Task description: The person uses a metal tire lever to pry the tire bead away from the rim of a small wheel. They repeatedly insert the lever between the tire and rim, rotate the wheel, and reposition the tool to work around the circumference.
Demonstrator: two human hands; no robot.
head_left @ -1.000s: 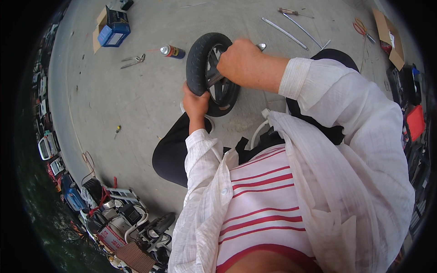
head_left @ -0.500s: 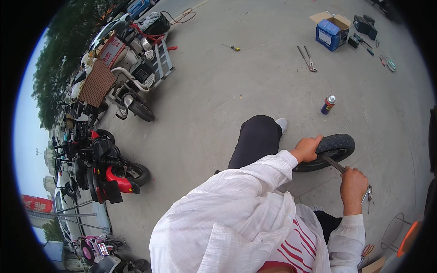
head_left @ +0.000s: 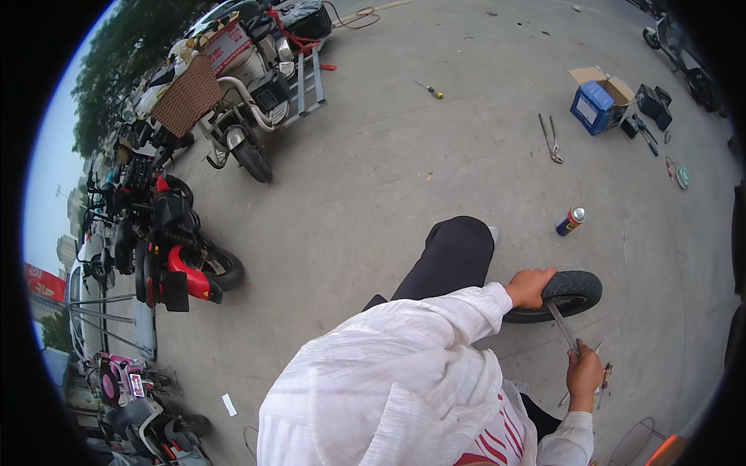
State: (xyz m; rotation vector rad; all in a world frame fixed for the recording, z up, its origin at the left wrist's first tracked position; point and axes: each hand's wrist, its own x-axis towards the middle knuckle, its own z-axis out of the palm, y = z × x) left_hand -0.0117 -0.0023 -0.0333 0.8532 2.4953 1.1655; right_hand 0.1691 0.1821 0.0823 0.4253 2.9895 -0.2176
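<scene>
A small wheel with a black tire point(head_left: 576, 287) is held upright on the concrete in front of me, right of my bent knee. My left hand point(head_left: 530, 288) is closed on the tire's near-left side, thumb on the tread. In my right hand point(head_left: 584, 376) is the end of a long flat metal tire lever point(head_left: 562, 326). The lever's far end meets the wheel where tire and rim join; its tip is hidden there. On the ground beside my right hand lie thin metal tools point(head_left: 605, 377), partly covered by it.
A blue spray can point(head_left: 570, 221) stands beyond the wheel. Farther off are pliers point(head_left: 552, 141), a screwdriver point(head_left: 429, 90), an open blue carton point(head_left: 598, 105) and black blocks point(head_left: 654, 105). A red-black scooter point(head_left: 190, 272) and a cargo trike point(head_left: 252, 109) are parked left.
My right hand has swung the lever's near end back toward me, so it slants more steeply from the wheel. My left hand keeps its hold on the tire. The whole view has shifted.
</scene>
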